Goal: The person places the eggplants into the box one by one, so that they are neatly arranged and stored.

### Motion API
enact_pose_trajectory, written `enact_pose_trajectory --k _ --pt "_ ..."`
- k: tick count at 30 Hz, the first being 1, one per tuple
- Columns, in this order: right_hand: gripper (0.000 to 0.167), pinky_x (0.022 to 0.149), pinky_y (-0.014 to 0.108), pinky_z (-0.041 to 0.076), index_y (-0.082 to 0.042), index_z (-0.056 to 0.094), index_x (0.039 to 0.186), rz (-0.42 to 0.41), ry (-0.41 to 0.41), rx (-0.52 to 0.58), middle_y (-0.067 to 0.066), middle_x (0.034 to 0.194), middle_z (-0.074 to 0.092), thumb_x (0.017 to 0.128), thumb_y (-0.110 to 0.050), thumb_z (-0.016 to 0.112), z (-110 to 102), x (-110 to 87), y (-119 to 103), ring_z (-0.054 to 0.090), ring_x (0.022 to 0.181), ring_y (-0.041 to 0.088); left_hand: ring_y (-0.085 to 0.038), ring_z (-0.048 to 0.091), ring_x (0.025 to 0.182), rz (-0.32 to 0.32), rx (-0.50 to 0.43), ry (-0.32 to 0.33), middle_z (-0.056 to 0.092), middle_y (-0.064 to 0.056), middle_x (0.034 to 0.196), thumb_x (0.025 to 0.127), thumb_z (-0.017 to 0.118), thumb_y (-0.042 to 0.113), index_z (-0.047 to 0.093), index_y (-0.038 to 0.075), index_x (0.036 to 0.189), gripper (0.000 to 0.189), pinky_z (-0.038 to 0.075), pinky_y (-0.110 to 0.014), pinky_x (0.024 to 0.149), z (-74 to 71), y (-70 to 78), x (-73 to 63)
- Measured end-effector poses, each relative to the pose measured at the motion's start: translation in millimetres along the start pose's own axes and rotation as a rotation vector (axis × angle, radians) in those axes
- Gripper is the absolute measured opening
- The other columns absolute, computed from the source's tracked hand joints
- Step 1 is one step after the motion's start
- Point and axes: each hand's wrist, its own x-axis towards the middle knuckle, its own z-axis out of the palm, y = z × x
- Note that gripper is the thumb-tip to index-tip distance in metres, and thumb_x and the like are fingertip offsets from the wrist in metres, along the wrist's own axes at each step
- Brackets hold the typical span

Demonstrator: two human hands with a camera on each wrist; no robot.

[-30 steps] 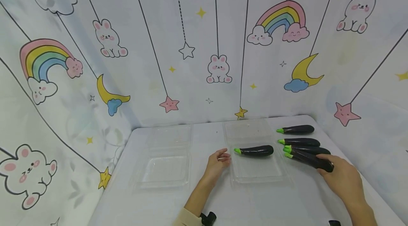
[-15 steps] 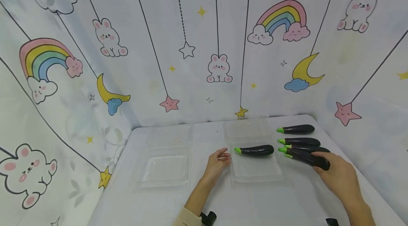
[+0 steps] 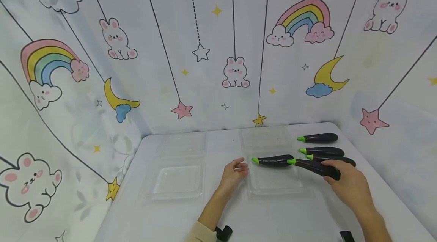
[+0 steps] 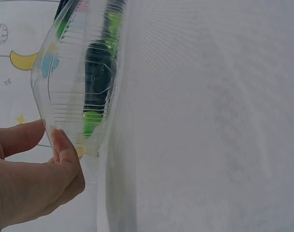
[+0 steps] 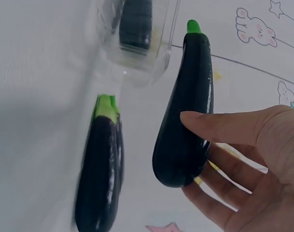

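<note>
My right hand (image 3: 349, 187) holds a dark purple eggplant (image 3: 314, 167) by its thick end, its green stem pointing left over the right edge of a clear plastic container (image 3: 273, 187). In the right wrist view the thumb lies on one side of this eggplant (image 5: 188, 111), with fingers on the other. Another eggplant (image 3: 273, 161) lies in the container, stem to the left. At the container's left side is my left hand (image 3: 233, 175). The left wrist view shows its thumb and fingers pinching the rim of the clear container (image 4: 43, 92).
Three more eggplants lie on the right of the white table: one at the back (image 3: 321, 138), one in the middle (image 3: 322, 151), and one nearest (image 3: 341, 158). A second clear container (image 3: 177, 181) with a raised lid half stands on the left. A patterned curtain (image 3: 211, 94) borders the table.
My right hand has carried the eggplant left, away from the other eggplants, to the container's right edge. My left hand stays at the container's left side.
</note>
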Motion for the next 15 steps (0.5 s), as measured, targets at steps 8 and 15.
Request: enact_pose_trajectory --k 8,15 --pt "0.048 0.084 0.068 0.048 -0.007 0.075 0.117 -0.049 -0.003 0.006 0.027 0.122 0.07 0.071 -0.001 0.089 10.7 3.6 -14.6 0.06 0.113 0.054 -0.023 0.068 0.112 0.006 0.009 0.006 0.065 -0.024 0.126 0.093 0.066 -0.01 0.053 -0.007 0.145 0.054 0.058 -0.028 0.092 -0.9 0.8 -0.6" --pt "0.047 0.087 0.069 0.047 -0.007 0.076 0.117 -0.054 -0.023 0.007 0.029 0.125 0.068 0.072 -0.001 0.089 15.9 6.1 -23.8 0.059 0.116 0.055 -0.022 0.068 0.11 0.006 -0.005 0.004 0.064 -0.025 0.127 0.093 0.067 -0.009 0.053 -0.007 0.145 0.054 0.058 -0.027 0.092 0.7 0.7 0.5"
